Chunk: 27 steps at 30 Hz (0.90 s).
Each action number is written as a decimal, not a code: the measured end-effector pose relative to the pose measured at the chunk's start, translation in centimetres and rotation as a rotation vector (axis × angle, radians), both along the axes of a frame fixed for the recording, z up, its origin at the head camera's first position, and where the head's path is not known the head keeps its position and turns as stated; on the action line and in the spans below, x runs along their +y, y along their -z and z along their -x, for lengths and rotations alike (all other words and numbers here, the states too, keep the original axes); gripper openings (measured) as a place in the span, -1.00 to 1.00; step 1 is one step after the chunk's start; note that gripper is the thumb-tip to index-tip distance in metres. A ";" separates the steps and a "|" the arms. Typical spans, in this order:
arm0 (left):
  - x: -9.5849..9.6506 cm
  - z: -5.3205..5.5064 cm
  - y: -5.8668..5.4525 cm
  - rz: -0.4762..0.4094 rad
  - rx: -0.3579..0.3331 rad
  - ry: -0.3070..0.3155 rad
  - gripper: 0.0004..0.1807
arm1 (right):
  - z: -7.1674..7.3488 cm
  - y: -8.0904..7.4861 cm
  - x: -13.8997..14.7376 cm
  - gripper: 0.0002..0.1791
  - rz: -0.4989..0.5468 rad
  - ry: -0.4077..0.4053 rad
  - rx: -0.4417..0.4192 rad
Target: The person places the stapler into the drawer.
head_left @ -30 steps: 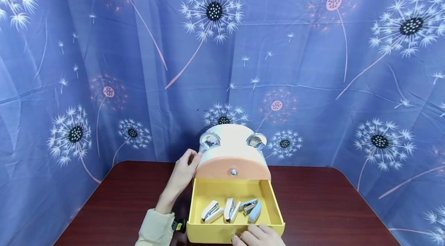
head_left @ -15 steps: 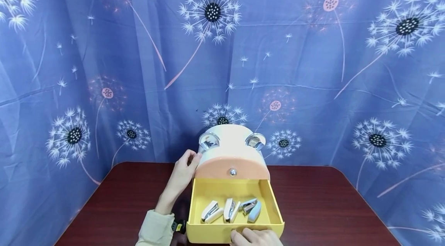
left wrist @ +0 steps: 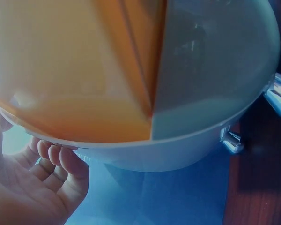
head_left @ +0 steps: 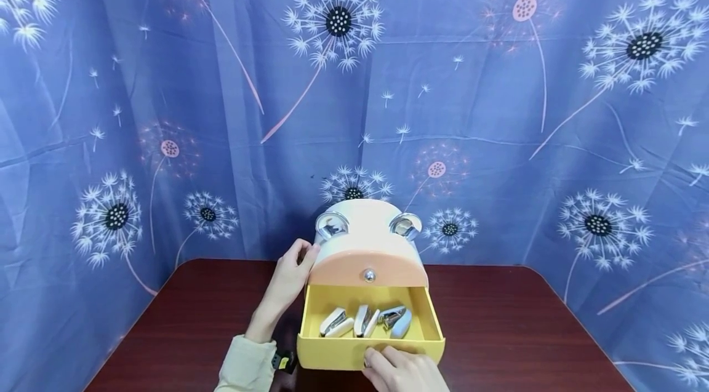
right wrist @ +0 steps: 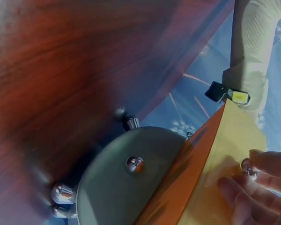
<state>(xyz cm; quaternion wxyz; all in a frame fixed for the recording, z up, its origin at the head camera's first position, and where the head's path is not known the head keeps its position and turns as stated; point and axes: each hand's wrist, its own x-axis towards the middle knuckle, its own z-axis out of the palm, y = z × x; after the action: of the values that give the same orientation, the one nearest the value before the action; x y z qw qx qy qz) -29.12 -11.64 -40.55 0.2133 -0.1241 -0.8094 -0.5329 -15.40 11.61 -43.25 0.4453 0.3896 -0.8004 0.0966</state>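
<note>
A small rounded drawer cabinet [head_left: 367,220] with a white top and silver eye-like bumps stands on the table. Its yellow drawer [head_left: 332,353] is pulled out, beneath an upper peach-coloured front with a silver knob. Inside lie a white stapler [head_left: 335,323], a second white stapler [head_left: 366,322] and a light blue stapler [head_left: 401,323]. My left hand [head_left: 288,275] holds the cabinet's left side, its bent fingertips at the rim in the left wrist view. My right hand [head_left: 404,370] pinches the drawer's silver knob [right wrist: 247,166] between thumb and finger, other fingers near the yellow front.
The dark red-brown table [head_left: 498,330] extends to both sides of the cabinet. Close behind the cabinet hangs a blue curtain [head_left: 471,103] with dandelion prints, also folding round the left and right. A black strap with a yellow tag [head_left: 284,360] sits at the left wrist.
The yellow drawer has slid partway inward toward the cabinet, with my right hand moving along and its thumb now at the knob. The staplers moved with it. My left hand stays at the side.
</note>
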 end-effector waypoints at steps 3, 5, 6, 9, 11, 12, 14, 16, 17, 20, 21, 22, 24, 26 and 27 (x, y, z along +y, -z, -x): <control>0.0 0.0 -0.1 -0.006 0.000 0.009 -0.70 | 0.4 -0.1 -0.3 -0.88 0.016 0.018 -0.054; 0.0 0.0 -0.1 -0.007 0.001 0.013 -0.70 | 0.9 -0.2 -0.6 -0.85 0.020 0.024 -0.075; 0.0 -0.1 -0.1 -0.007 -0.002 0.012 -0.70 | 1.1 -0.3 -0.6 -0.84 0.019 0.027 -0.079; 0.0 -0.1 -0.1 -0.001 0.000 0.005 -0.70 | 2.0 -0.3 -0.8 -0.81 0.028 0.026 -0.086; 0.0 -0.2 0.0 0.002 0.006 -0.006 -0.70 | 2.5 -0.3 -0.8 -0.80 0.039 0.034 -0.097; 0.0 -0.2 0.1 0.001 0.010 -0.008 -0.70 | 2.8 -0.2 -0.8 -0.80 0.047 0.041 -0.110; 0.0 -0.3 0.2 0.002 0.017 -0.006 -0.70 | 3.3 -0.1 -0.8 -0.80 0.059 0.056 -0.144; 0.1 -0.3 0.3 0.000 0.020 0.001 -0.71 | 3.7 0.0 -0.8 -0.80 0.070 0.076 -0.161; 0.1 -0.4 0.3 -0.003 0.019 0.004 -0.71 | 3.9 0.0 -0.8 -0.81 0.073 0.085 -0.170; 0.1 -0.3 0.3 -0.004 0.018 0.002 -0.71 | 4.4 0.1 -0.8 -0.81 0.084 0.093 -0.178; 0.1 -0.4 0.2 -0.001 0.019 -0.001 -0.70 | 4.5 0.1 -0.8 -0.80 0.089 0.093 -0.177; 0.1 -0.3 0.2 0.000 0.019 -0.004 -0.70 | 4.7 0.0 -0.9 -0.79 0.095 0.093 -0.174; 0.0 -0.3 0.1 0.006 0.020 -0.008 -0.69 | 5.0 -0.1 -1.0 -0.78 0.106 0.089 -0.172; 0.0 -0.2 0.1 0.010 0.023 -0.008 -0.69 | 5.2 -0.1 -1.0 -0.77 0.115 0.090 -0.168; -0.1 -0.2 0.0 0.010 0.023 -0.008 -0.69 | 5.4 -0.2 -1.1 -0.76 0.119 0.091 -0.167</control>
<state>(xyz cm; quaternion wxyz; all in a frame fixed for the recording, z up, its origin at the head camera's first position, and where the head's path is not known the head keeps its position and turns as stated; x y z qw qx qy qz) -28.90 -11.71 -40.57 0.2238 -0.1280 -0.8100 -0.5268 -20.76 10.53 -43.06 0.4034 0.3163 -0.8444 0.1555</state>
